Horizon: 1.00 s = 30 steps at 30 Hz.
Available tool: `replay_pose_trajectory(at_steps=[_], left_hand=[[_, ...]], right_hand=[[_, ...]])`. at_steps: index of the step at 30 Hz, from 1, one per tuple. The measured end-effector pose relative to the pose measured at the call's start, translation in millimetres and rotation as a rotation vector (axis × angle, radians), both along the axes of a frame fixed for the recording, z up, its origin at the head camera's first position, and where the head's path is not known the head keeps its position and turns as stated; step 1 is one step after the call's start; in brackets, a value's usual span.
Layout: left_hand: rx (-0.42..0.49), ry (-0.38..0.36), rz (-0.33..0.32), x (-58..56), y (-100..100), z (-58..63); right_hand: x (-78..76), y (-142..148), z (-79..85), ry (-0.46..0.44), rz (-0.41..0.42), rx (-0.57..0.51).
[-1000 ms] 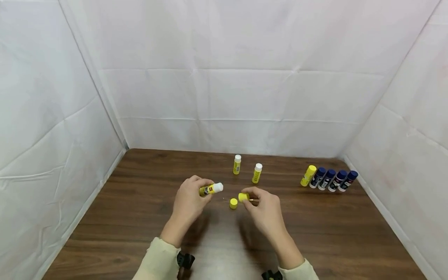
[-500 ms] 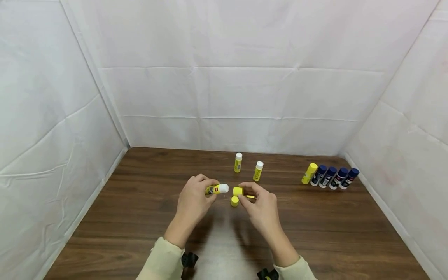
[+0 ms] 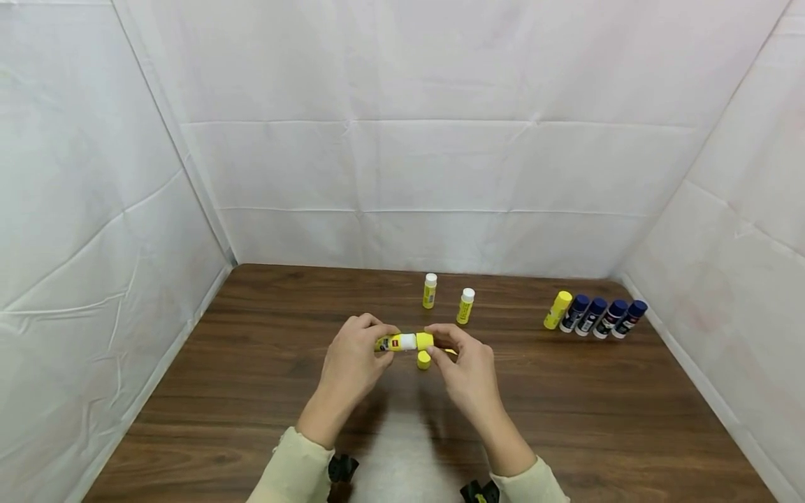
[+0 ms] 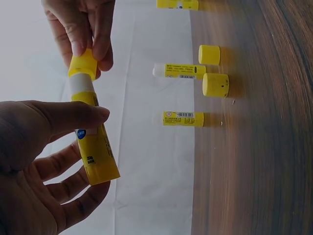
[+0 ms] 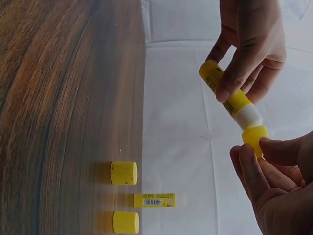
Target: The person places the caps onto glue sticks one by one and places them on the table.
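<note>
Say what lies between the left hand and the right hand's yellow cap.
The glue stick fills that stretch, white end toward the yellow cap, as the head view shows.

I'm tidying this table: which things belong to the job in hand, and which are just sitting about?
Belongs to the job:
glue stick, held by the left hand
yellow cap, pinched by the right hand
probably two uncapped sticks and two loose caps

Apparently just standing by:
yellow-capped glue stick
four navy-capped sticks

Pale cream sleeves (image 3: 294, 467), small black wrist-worn devices (image 3: 342, 468), bare hands (image 3: 353, 360)
</note>
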<state>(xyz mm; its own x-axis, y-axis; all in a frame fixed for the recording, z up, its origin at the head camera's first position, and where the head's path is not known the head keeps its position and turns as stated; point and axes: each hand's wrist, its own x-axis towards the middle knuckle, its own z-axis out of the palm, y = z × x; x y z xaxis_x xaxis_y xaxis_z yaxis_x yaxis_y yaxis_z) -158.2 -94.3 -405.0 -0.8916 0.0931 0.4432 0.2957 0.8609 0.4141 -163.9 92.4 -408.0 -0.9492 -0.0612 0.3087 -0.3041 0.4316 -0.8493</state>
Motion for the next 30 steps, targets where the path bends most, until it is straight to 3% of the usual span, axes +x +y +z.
replay_pose_trajectory(at_steps=[11,21,30], left_hand=[[-0.014,0.032,-0.024,-1.6,3.7,2.1],[-0.064,0.123,-0.064,-2.0,3.3,1.6],[-0.055,0.226,-0.121,-5.4,0.6,1.4]], right_hand=[[-0.6,-0.5,2.0,0.003,0.016,0.012],[0.3,1.0,-0.3,-0.001,0.003,-0.005],[0.9,-1.4,-0.5,0.021,-0.014,-0.045]])
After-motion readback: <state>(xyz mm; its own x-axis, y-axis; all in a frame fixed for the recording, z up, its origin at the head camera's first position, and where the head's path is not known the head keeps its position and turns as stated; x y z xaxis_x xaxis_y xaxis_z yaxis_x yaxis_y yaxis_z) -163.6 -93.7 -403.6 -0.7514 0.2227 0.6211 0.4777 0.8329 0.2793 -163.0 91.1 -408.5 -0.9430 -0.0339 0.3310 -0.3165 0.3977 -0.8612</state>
